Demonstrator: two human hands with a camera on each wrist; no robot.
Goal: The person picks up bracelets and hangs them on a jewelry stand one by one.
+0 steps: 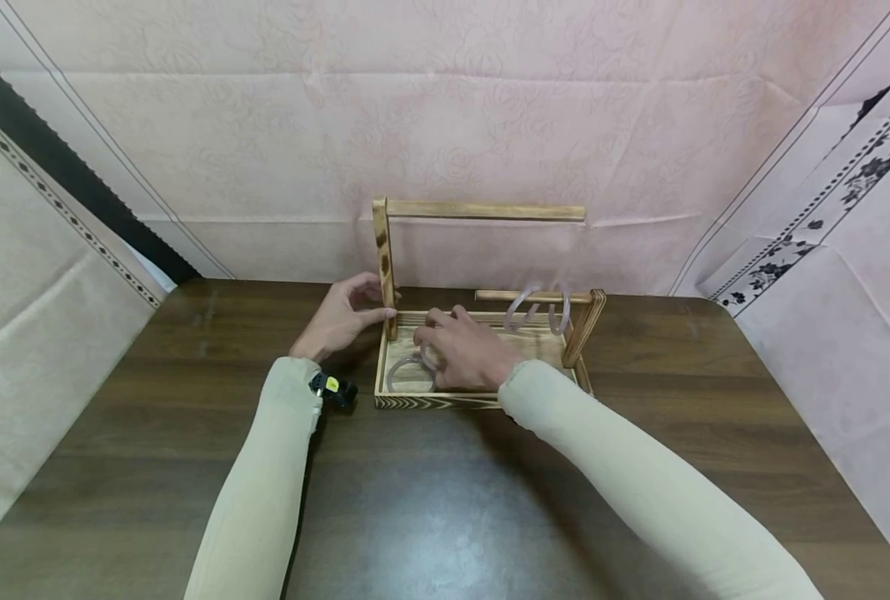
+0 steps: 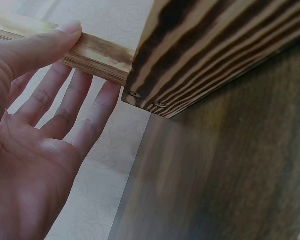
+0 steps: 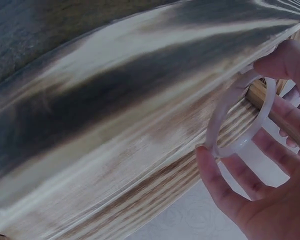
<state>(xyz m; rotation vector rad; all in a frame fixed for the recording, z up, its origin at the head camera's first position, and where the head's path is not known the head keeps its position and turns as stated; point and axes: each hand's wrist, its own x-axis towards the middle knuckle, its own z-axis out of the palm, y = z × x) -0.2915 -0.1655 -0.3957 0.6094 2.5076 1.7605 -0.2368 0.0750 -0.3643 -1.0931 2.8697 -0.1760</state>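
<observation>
In the head view, a wooden bangle stand with a shallow tray base stands on the table. My left hand holds its tall left post; the left wrist view has the thumb on one side of the post and fingers on the other. Over the tray's left half, my right hand pinches a translucent bangle between thumb and fingertips. Another clear bangle lies in the tray beside it. Pale lilac bangles hang on the short right bar.
A long upper bar runs rightward from the tall post, above the tray. The short right post carries the lower bar. Behind the brown wooden table hangs a pale patterned cloth, close to the stand.
</observation>
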